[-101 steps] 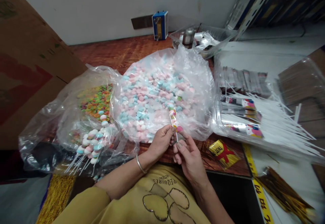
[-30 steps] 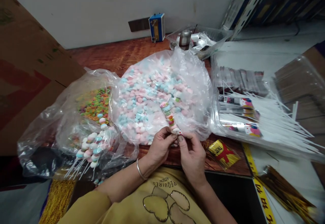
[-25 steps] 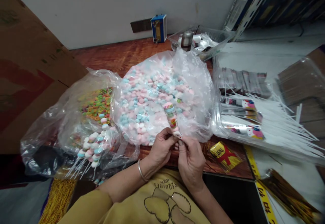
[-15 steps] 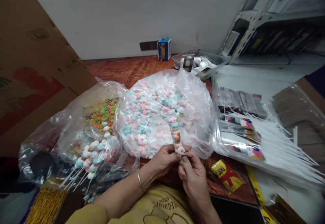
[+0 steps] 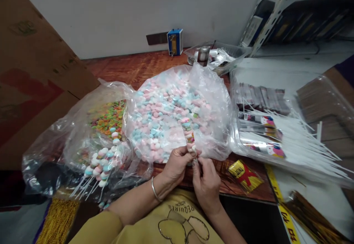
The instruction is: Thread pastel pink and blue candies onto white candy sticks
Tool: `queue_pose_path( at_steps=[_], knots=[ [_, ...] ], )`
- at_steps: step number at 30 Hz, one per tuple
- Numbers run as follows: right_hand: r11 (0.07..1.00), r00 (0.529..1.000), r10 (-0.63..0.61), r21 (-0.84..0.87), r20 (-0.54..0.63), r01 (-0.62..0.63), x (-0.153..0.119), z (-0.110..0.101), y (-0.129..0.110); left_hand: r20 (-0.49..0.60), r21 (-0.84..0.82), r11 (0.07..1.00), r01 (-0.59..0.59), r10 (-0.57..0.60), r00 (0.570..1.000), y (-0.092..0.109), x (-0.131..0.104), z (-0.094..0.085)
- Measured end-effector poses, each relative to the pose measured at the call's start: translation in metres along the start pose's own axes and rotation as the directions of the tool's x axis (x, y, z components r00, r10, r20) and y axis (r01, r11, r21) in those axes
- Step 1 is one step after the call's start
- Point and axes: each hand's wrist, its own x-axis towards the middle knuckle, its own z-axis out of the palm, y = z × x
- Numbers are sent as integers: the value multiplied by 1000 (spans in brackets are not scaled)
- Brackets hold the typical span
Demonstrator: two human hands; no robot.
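A marshmallow stick in a printed clear wrapper stands upright in front of me, its colourful label facing up. My left hand pinches the wrapper's lower end between thumb and fingers. Right beside it, my right hand is closed with thumb and forefinger at the gathered bottom of the wrapper. Whether a tie is between those fingers is too small to tell. Just beyond the hands lies a big clear bag of pink, white and blue marshmallows. A yellow and red packet of twist ties rests to the right of my right hand.
Left are unwrapped marshmallow sticks on a bag of coloured cereal rings. A clear tray at right holds white sticks and printed wrappers. Behind stand a blue box and a cardboard box.
My right hand has shifted slightly down and turned at the wrapper's bottom, the fingers more curled. My left hand keeps its pinch. The whole view has tilted a little.
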Motion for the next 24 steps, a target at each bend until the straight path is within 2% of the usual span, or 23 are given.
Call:
queue_pose_path(
  at_steps=[2, 4, 6, 7, 8, 9, 10, 12, 13, 14, 16, 17, 18, 19, 21, 22, 23, 24],
  knots=[
    [996, 999, -43, -79, -26, 41, -1, 2, 2, -15, 7, 1000, 9, -8, 1000, 0, -2, 1],
    [998, 1000, -7, -59, -13, 6, -1, 1, 3, -32, 8, 1000, 19, -19, 999, 1, -3, 2],
    [988, 990, 129, 79, 60, -134, 0, -1, 1, -30, 12, 999, 34, -34, 999, 3, -4, 3],
    [949, 965, 230, 190, 122, -250, 1, -2, -1, -23, 17, 999, 42, -42, 999, 4, -4, 3],
    [866, 919, 338, 314, 204, -388, 1, -3, -3, -13, 22, 998, 52, -52, 999, 5, -4, 3],
    [732, 851, 429, 435, 304, -525, 2, -4, -6, -2, 25, 998, 65, -65, 998, 5, -4, 2],
    [559, 771, 489, 531, 409, -636, 2, -4, -8, 11, 26, 996, 80, -80, 997, 5, -4, 1],
    [208, 634, 516, 634, 576, -745, 3, -2, -14, 34, 27, 994, 105, -105, 994, 3, -3, -3],
    [72, 592, 504, 652, 629, -755, 3, 0, -17, 39, 33, 994, 106, -108, 993, 2, -3, -5],
    [-25, 565, 487, 657, 666, -753, 4, 2, -19, 38, 44, 994, 99, -100, 994, 1, -3, -7],
    [-129, 534, 457, 648, 711, -751, 6, 5, -22, 24, 78, 995, 67, -69, 997, -2, -2, -10],
    [-128, 531, 443, 638, 722, -759, 8, 5, -22, 19, 102, 993, 51, -53, 998, -3, -2, -11],
    [-77, 539, 434, 626, 721, -776, 10, 3, -21, 18, 130, 991, 36, -38, 999, -4, -2, -11],
    [37, 566, 432, 613, 702, -789, 12, -1, -20, 24, 159, 987, 19, -23, 999, -3, -2, -12],
    [398, 670, 438, 539, 600, -743, 14, -19, -13, 41, 204, 978, -40, 32, 999, 1, -1, -12],
    [587, 735, 425, 457, 528, -668, 14, -31, -8, 50, 218, 973, -81, 72, 996, 5, 0, -12],
    [730, 795, 416, 359, 441, -581, 13, -46, -2, 59, 225, 966, -127, 117, 991, 9, 1, -12],
    [812, 827, 411, 260, 383, -523, 11, -61, 6, 65, 226, 959, -172, 162, 985, 14, 3, -13]
  ],
)
